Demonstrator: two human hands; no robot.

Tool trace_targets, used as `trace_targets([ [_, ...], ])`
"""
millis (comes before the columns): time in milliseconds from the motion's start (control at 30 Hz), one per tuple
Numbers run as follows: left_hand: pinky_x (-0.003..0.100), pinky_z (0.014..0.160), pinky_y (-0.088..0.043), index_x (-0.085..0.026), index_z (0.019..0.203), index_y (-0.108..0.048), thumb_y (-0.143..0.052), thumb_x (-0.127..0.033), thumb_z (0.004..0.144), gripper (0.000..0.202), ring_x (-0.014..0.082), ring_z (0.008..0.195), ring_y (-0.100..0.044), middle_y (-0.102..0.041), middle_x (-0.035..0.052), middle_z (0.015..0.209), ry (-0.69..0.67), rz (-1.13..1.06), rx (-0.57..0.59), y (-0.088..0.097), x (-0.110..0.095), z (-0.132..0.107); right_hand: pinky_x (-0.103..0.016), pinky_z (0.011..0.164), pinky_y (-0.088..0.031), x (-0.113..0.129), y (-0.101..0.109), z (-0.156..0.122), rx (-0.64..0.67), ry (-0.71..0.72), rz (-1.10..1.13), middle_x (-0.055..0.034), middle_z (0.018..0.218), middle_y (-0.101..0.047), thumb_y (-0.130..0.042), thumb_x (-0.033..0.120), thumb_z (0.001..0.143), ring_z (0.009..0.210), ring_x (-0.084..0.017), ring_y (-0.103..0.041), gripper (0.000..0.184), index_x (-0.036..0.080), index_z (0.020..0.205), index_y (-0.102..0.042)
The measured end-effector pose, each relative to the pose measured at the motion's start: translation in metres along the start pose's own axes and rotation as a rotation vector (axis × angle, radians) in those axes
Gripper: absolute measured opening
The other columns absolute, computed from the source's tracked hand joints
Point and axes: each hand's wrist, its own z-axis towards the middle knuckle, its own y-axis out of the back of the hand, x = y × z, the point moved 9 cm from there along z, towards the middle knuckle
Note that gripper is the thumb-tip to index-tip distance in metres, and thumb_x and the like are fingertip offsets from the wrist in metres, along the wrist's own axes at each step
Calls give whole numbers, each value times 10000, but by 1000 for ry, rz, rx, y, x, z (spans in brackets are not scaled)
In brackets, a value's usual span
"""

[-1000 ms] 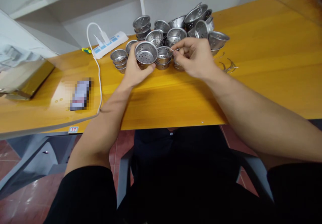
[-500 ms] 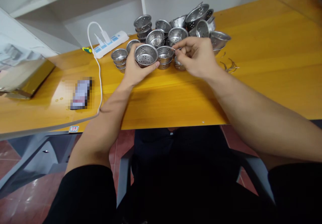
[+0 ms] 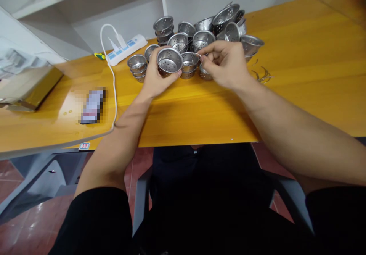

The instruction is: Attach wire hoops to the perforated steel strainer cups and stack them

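Observation:
My left hand is wrapped round a small perforated metal cup, its open top tilted towards me above the table. Beside it, my right hand pinches a thin wire between thumb and fingertips, its tip just right of the cup and apart from it. Behind both hands stand several stacks of similar perforated cups. Right of my right hand, several thin curved wires lie on the table. My fingers cover part of the held cup's side and most of the wire.
At the back left, a white power strip has a white cable running to the table's front edge. A phone and a cardboard box lie on the left of the wooden table. Larger perforated bowls are heaped at the back.
My left hand has turned the cup slightly and shifted it a little to the right. My right hand keeps its pinch on the wire, almost in place.

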Motion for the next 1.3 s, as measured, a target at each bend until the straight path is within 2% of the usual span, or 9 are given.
trace_targets([
  [133,654,1343,-651,-385,1636,-610,-858,-1137,934,1058,438,1466,-800,-745,122,1570,13,-35,-36,-3,-11,-2,-565,947,-608,10,-6,-5,-5,29,11,-169,1101,-814,-718,974,1104,1092,-409,-708,798,301,1523,-806],
  [267,640,1317,-656,-370,1681,-565,-847,-1136,951,1095,433,1438,-814,-750,125,1553,10,-48,30,-16,-23,-5,-585,991,-612,11,-19,-8,20,7,56,-122,1027,-801,-739,989,1082,1199,-439,-714,775,378,1554,-802],
  [367,636,1311,-668,-362,1684,-551,-918,-1122,907,1147,431,1439,-823,-757,133,1553,38,-45,104,-27,-30,-8,-598,973,-629,6,-24,-5,20,-27,40,-111,990,-804,-753,1011,1055,1260,-462,-725,784,412,1558,-805],
  [533,695,1348,-645,-364,1683,-550,-1057,-1075,800,1242,466,1479,-818,-752,121,1564,61,-32,155,-37,-37,-10,-578,933,-683,0,-23,1,-26,-23,-70,-150,1178,-838,-744,933,1091,1251,-473,-782,680,344,1416,-838],
  [700,679,1347,-636,-364,1668,-550,-1038,-1090,806,1229,462,1464,-815,-753,113,1526,20,-60,152,-40,-38,-10,-570,946,-708,-4,-25,4,-21,-15,-98,-164,1227,-852,-763,863,1132,1283,-487,-801,627,318,1430,-852],
  [833,679,1330,-643,-371,1650,-553,-1031,-1097,804,1213,456,1419,-832,-771,111,1501,26,-54,144,-40,-41,-9,-571,966,-715,-4,-24,6,-41,5,-104,-133,1193,-880,-775,797,1163,1204,-456,-820,502,362,1385,-891],
  [1067,694,1313,-660,-362,1606,-585,-1046,-1087,783,1189,455,1387,-856,-788,101,1466,41,-16,134,-39,-45,-7,-560,984,-733,-9,-28,9,-8,64,-108,-160,1184,-841,-737,809,1195,1175,-462,-830,614,285,1469,-900],
  [1167,695,1353,-618,-347,1645,-549,-990,-1148,778,1261,466,1455,-820,-761,113,1522,6,-11,176,-42,-47,-8,-545,898,-736,-12,-27,12,-90,165,-41,-137,1059,-814,-810,781,1180,1012,-421,-824,535,290,1362,-921],
  [1300,642,1359,-604,-311,1679,-516,-875,-1172,891,1221,428,1452,-811,-750,129,1537,25,-20,226,-46,-51,-9,-505,814,-715,-16,-25,13,-231,242,46,-65,844,-713,-992,605,1093,809,-348,-762,336,285,1138,-899],
])
